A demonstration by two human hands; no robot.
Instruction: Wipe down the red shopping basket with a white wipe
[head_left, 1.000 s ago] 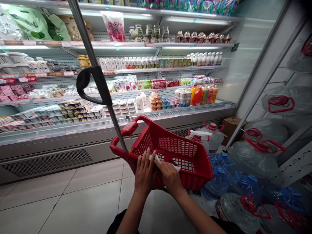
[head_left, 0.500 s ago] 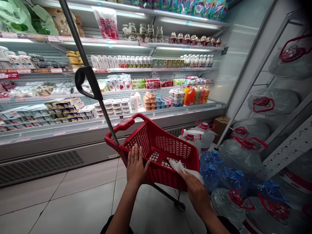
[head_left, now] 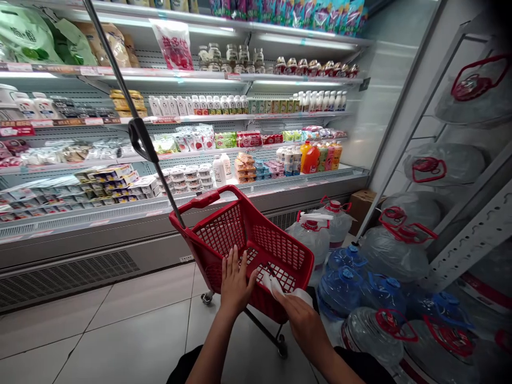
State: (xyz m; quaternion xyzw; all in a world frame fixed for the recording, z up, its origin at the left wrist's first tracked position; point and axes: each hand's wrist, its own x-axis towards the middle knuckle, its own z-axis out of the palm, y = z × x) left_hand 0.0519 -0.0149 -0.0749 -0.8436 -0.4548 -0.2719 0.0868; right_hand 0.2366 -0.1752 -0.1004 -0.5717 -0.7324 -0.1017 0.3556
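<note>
Two bare forearms [head_left: 214, 338] stretch forward to the red shopping cart [head_left: 276, 237], which stands on floor tiles [head_left: 132, 330] before the chilled shelves [head_left: 216, 114]. The left hand [head_left: 236, 280] lies flat at its near rim, fingers straight, thumb spread away. The right hand [head_left: 301, 322] slants over a white cloth [head_left: 275, 285] at that same rim, fingers extended; I can't tell whether its thumb pinches.

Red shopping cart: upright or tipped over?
Upright: its basket opens upward, and the visible wheels are underneath, at the floor.
</note>
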